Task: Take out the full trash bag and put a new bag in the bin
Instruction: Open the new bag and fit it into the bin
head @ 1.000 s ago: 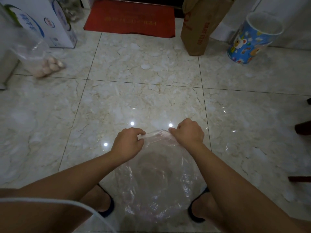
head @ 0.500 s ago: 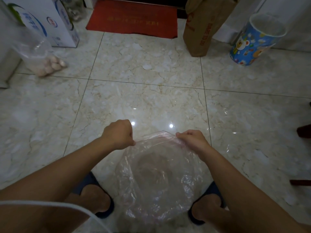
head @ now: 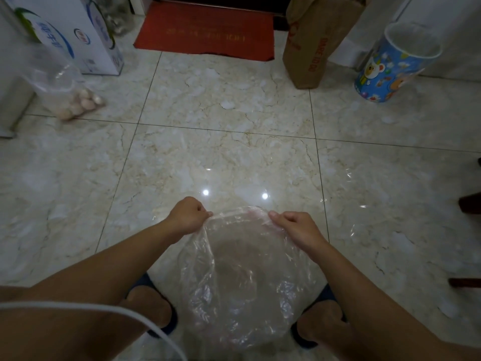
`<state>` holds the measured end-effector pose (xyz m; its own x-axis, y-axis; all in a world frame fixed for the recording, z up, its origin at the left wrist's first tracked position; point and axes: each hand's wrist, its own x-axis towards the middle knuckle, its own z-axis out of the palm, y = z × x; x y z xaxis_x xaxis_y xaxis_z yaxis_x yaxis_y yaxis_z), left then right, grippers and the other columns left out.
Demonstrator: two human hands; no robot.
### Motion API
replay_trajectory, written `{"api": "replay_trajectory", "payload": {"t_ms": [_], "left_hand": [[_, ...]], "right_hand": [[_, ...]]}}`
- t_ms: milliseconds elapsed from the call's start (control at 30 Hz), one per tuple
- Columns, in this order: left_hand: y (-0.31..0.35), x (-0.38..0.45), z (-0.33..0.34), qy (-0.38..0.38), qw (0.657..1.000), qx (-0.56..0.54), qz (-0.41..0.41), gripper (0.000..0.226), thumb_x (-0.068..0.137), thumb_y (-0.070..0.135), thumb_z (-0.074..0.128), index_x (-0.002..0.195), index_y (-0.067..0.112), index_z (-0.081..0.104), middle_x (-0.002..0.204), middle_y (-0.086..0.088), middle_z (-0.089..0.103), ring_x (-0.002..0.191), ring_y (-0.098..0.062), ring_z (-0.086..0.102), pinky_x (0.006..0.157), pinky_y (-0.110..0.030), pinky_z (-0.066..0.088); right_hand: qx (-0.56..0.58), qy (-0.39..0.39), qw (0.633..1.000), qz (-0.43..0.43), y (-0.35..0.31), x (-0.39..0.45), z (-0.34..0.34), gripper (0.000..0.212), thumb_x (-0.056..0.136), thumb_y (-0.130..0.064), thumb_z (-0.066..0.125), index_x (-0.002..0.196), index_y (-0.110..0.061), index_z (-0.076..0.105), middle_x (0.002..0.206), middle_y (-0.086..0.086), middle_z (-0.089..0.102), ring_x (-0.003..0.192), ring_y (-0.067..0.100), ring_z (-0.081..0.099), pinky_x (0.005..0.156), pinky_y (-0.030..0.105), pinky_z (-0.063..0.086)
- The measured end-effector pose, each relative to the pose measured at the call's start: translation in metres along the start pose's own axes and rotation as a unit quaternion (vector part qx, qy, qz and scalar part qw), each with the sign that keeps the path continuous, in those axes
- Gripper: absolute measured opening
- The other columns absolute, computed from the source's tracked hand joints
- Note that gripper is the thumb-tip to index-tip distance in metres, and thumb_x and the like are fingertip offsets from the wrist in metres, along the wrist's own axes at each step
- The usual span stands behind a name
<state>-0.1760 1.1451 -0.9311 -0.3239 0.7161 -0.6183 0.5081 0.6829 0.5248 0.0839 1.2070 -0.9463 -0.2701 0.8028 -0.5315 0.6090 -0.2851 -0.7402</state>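
A clear plastic bag (head: 244,277) hangs open in front of me, between my feet and above the marble floor. My left hand (head: 188,217) pinches its rim on the left side. My right hand (head: 296,227) pinches the rim on the right, so the mouth is spread wide and I look down into it. The blue cartoon-print bin (head: 390,66) stands at the far right against the wall, leaning in view, with a thin clear liner showing at its rim.
A brown paper bag (head: 315,43) stands left of the bin. A red doormat (head: 208,32) lies at the back. A white carton (head: 78,35) and a clear bag of eggs (head: 75,102) sit far left. Dark furniture legs (head: 468,204) edge the right.
My hands have moved apart along the bag's rim, opening its mouth wider. The view has shifted slightly.
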Motion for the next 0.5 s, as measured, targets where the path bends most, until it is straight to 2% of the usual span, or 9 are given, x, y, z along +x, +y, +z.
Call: {"api": "replay_trajectory", "payload": {"t_ms": [33,100,200,267,300,367,400,500], "left_hand": [[0.001,0.001,0.000,0.004,1.000,0.015,0.003,0.026,0.092,0.024,0.064,0.072,0.009,0.061,0.074,-0.012,0.053,0.068,-0.021,0.050,0.055,-0.022,0.042],[0.003,0.002,-0.002,0.012,0.998,0.053,0.016,0.030,0.091,0.025,0.065,0.074,0.001,0.067,0.077,-0.012,0.060,0.072,-0.022,0.056,0.059,-0.021,0.044],[0.007,0.000,-0.009,0.000,0.993,0.116,0.031,0.026,0.088,0.024,0.068,0.081,0.000,0.074,0.072,-0.005,0.068,0.070,-0.018,0.066,0.062,-0.024,0.049],[0.007,0.000,-0.013,-0.017,0.990,0.138,0.030,0.017,0.087,0.017,0.068,0.081,0.003,0.077,0.064,0.004,0.064,0.060,-0.008,0.063,0.056,-0.020,0.050],[0.006,-0.001,-0.016,-0.021,0.989,0.145,0.028,0.015,0.086,0.013,0.068,0.081,0.003,0.077,0.062,0.005,0.065,0.058,-0.006,0.062,0.055,-0.019,0.051],[0.005,-0.002,-0.020,-0.030,0.988,0.148,0.027,0.013,0.084,0.008,0.066,0.079,0.004,0.077,0.064,0.001,0.069,0.057,-0.007,0.064,0.056,-0.019,0.053],[0.004,-0.003,-0.022,-0.034,0.989,0.141,0.026,0.012,0.084,0.006,0.066,0.079,0.004,0.077,0.066,-0.002,0.071,0.056,-0.008,0.064,0.054,-0.019,0.052],[0.003,-0.005,-0.021,-0.021,0.995,0.098,0.031,0.013,0.082,0.001,0.066,0.076,0.006,0.077,0.061,-0.001,0.069,0.053,-0.007,0.062,0.050,-0.017,0.046]], "right_hand": [[-0.009,0.003,1.000,-0.013,0.002,-0.001,0.001,0.066,0.077,-0.069,0.058,0.068,-0.004,0.063,0.065,0.010,0.063,0.060,0.024,0.061,0.065,0.037,0.051],[-0.034,0.008,0.999,-0.042,0.004,-0.004,0.001,0.061,0.083,-0.062,0.058,0.065,-0.004,0.059,0.060,0.002,0.054,0.056,0.015,0.053,0.064,0.032,0.043],[-0.092,0.022,0.993,-0.072,0.005,-0.006,0.003,0.050,0.089,-0.055,0.057,0.068,-0.011,0.068,0.064,0.004,0.065,0.062,0.017,0.063,0.067,0.033,0.050],[-0.134,0.032,0.987,-0.084,0.005,-0.007,0.003,0.054,0.087,-0.060,0.054,0.072,-0.010,0.070,0.070,0.008,0.068,0.068,0.021,0.066,0.068,0.035,0.052],[-0.144,0.035,0.986,-0.082,0.004,-0.007,0.003,0.057,0.087,-0.060,0.053,0.071,-0.008,0.068,0.067,0.009,0.066,0.064,0.022,0.064,0.065,0.035,0.050],[-0.096,0.022,0.994,-0.050,0.002,-0.006,0.002,0.056,0.089,-0.053,0.057,0.063,-0.003,0.056,0.058,0.010,0.053,0.053,0.022,0.052,0.059,0.032,0.041],[-0.043,0.014,0.999,-0.015,0.000,-0.005,0.003,0.052,0.090,-0.047,0.059,0.060,-0.005,0.055,0.058,0.012,0.048,0.054,0.021,0.048,0.059,0.030,0.039],[0.058,0.041,0.995,0.065,-0.004,0.000,0.006,0.038,0.088,-0.034,0.067,0.063,-0.005,0.064,0.062,0.020,0.049,0.062,0.020,0.051,0.064,0.029,0.041]]}}
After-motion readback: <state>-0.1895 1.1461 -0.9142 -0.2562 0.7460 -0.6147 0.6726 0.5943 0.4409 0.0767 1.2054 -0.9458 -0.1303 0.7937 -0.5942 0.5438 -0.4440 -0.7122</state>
